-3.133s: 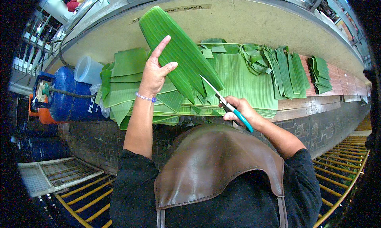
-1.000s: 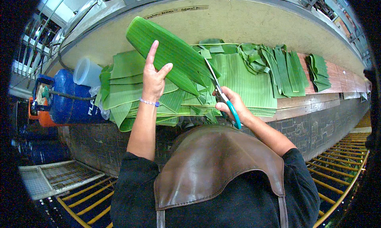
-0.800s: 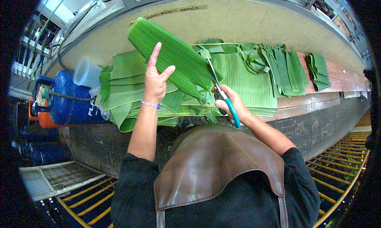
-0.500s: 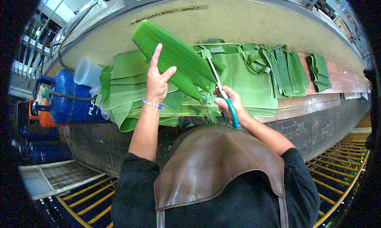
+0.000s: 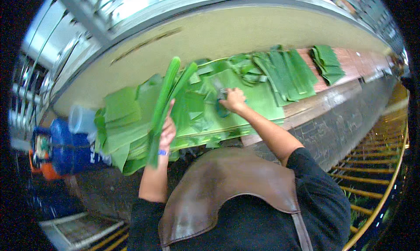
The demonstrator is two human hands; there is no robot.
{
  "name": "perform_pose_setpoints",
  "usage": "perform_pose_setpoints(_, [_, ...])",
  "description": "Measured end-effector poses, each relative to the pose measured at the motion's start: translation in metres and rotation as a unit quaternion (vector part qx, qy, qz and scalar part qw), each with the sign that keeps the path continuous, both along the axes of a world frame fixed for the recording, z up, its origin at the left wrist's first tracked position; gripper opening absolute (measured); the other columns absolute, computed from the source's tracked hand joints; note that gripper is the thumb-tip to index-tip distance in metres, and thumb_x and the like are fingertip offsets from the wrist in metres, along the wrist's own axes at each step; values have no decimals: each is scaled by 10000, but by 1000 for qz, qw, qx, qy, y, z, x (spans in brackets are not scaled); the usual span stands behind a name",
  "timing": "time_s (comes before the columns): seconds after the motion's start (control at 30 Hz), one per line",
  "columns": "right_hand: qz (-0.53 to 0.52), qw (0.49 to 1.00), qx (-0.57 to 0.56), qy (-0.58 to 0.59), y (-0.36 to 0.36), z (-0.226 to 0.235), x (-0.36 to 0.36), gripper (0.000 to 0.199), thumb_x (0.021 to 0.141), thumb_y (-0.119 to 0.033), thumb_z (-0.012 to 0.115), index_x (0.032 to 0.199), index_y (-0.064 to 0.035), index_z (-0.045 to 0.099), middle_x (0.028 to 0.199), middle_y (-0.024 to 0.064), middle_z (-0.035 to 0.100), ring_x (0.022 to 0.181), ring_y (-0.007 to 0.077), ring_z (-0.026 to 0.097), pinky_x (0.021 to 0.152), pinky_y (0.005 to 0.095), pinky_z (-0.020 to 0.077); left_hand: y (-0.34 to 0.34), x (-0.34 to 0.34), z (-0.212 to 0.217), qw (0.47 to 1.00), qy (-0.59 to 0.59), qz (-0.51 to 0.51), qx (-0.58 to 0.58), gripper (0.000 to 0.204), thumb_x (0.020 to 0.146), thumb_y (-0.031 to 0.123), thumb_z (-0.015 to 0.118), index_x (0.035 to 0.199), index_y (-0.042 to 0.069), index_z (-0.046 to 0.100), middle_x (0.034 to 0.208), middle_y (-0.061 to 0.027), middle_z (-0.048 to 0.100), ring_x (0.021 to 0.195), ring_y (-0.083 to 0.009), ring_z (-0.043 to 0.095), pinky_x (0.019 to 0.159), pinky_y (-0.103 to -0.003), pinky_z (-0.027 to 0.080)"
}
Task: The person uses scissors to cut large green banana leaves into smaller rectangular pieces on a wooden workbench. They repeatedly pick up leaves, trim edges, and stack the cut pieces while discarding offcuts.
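Note:
My left hand (image 5: 168,132) is closed on a cut banana leaf (image 5: 162,103), held upright and nearly edge-on, so it looks like narrow green strips above the wrist. A finger points up along it. Over the leaf pile, my right hand (image 5: 235,99) grips scissors (image 5: 222,108) with teal handles, low against the leaves. Motion blurs the blades, which point away from me. Beneath both hands lies a broad stack of flat banana leaves (image 5: 258,98), with small cut scraps (image 5: 201,123) scattered on top.
Folded leaf bundles (image 5: 291,76) lie to the right, another bundle (image 5: 327,64) on the reddish board (image 5: 358,69) beyond. At left stand a clear plastic tub (image 5: 82,120) and a blue cylinder (image 5: 72,144). A pale wall (image 5: 218,36) runs behind; yellow railing (image 5: 372,181) is at lower right.
The leaf in my left hand has turned from broad face to edge-on and come lower. My right hand has brought the scissors away from that leaf, down to the pile. The view has tilted.

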State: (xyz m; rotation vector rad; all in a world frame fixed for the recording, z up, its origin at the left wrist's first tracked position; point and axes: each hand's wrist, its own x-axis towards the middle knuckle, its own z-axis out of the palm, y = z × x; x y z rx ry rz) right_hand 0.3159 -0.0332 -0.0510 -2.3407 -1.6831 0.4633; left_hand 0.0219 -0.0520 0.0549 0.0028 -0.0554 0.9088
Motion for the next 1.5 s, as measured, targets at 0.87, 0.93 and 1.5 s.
perform_pose_setpoints(0.87, [-274,686,537,407,-208,152,430,324,866,-155,671,1108,41,584,1015,97,632,844,194,619,723,336,515,-36,160,-44,874,447,-190,12,434,982,318,448,1342,75,448,1198,-114,590,1016,-224,621,790,-315,535])
perform_pose_setpoints(0.93, [-272,739,587,186,-195,169,478,312,890,-151,652,1144,23,604,1058,66,640,858,165,588,746,311,479,-43,144,-45,876,459,-151,0,426,974,291,469,1338,72,449,1186,-110,594,1015,-223,618,789,-315,535])
perform_pose_setpoints(1.5, [53,961,270,-22,37,37,363,245,819,-194,693,986,-15,687,974,171,677,882,295,651,782,346,507,-91,33,-45,609,786,87,59,279,872,98,621,1148,79,583,1096,-83,614,947,-191,617,762,-334,538])
